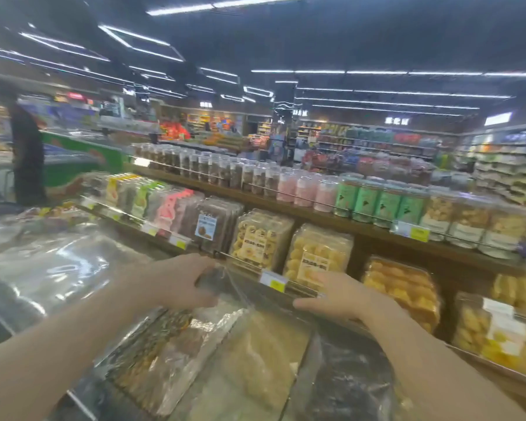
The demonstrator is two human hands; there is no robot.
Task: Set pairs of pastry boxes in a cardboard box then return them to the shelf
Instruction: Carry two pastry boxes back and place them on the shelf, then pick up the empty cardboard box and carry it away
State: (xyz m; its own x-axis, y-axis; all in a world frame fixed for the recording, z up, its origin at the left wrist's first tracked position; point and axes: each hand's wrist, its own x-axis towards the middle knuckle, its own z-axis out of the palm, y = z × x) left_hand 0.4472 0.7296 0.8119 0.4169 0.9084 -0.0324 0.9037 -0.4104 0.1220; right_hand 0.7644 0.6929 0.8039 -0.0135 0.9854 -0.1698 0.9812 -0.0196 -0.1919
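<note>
Clear plastic pastry boxes lie flat below me: one with dark seeded pastries (152,357), a pale yellow one (255,360), and a dark one (346,387). My left hand (179,284) grips the far end of a dark pastry box (216,278) at the shelf edge. Flat on the far edge of the boxes rests my right hand (340,296), fingers together. More pastry boxes stand upright on the wooden shelf (377,235), among them yellow cookies (316,253) and ring cookies (260,238). No cardboard box is visible. The frame is blurred.
Round jars of snacks (383,205) line the upper shelf. Shiny wrapped trays (49,268) lie to the left. A person in dark clothes (26,153) stands at far left by a green freezer (82,159). Price tags (274,281) hang on the shelf rail.
</note>
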